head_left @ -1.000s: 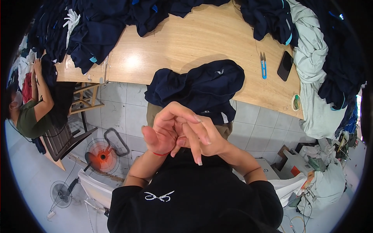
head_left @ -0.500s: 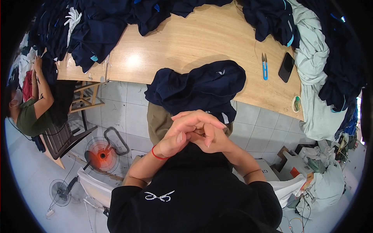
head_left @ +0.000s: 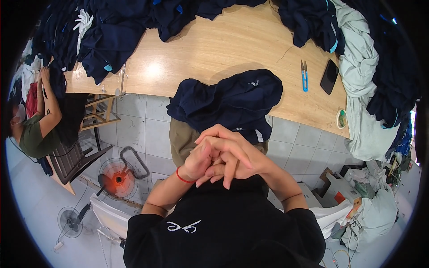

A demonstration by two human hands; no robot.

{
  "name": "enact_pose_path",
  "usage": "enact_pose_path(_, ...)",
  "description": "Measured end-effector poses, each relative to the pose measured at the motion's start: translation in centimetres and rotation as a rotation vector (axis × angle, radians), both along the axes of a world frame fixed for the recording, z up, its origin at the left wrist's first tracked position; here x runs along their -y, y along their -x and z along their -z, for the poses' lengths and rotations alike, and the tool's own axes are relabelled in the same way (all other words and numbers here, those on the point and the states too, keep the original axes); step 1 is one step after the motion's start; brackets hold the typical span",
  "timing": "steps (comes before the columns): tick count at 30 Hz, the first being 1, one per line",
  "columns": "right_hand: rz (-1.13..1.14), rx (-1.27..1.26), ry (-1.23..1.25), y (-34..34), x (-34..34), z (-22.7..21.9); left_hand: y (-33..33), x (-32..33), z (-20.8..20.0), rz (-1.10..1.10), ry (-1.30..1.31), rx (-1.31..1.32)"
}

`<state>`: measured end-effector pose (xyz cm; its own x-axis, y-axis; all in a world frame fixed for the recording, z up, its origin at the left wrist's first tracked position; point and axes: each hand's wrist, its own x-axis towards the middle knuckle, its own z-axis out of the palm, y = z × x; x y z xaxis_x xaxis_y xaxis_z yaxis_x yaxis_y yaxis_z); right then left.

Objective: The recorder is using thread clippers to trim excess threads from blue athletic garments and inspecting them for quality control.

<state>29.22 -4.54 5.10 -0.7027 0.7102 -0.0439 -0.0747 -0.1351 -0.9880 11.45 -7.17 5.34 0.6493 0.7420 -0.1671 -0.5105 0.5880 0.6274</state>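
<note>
In front of my black shirt, my left hand (head_left: 196, 161) and my right hand (head_left: 245, 154) are folded together, their fingers crossing and wrapped over each other. A red band (head_left: 183, 177) circles my left wrist. No tool or cloth shows between the fingers, though parts of the palms are hidden. Just beyond the hands, a dark navy garment (head_left: 223, 100) lies bunched over my lap and the near table edge. It has a small white mark on top and a white label at its lower right. Neither hand is gripping it.
On the wooden table (head_left: 201, 49) lie blue-handled thread snips (head_left: 304, 77), a black phone (head_left: 330, 77) and a small round container (head_left: 341, 119). Navy garments (head_left: 107, 49) and pale cloth (head_left: 357, 67) heap around it. A co-worker (head_left: 40, 125) sits at left near an orange fan (head_left: 118, 179).
My hands have shifted their clasp: several fingers now stretch across and downward, where they were curled inward before. The garment, snips and phone stay in place.
</note>
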Motion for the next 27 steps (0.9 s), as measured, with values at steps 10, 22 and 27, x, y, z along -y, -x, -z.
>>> enact_pose_path(10,-0.045,-0.274,-0.359,-1.5,-0.9,1.2,-0.8,-0.8,0.7,0.06,-0.084,0.017)
enact_pose_path(22,-0.203,-0.227,0.161,-2.5,-1.5,-0.5,-0.8,-1.8,0.6,0.36,-0.36,0.287)
enact_pose_path(27,-0.257,-0.232,0.053,-1.2,-1.2,-0.1,-1.2,-0.4,1.1,0.324,-0.265,0.213)
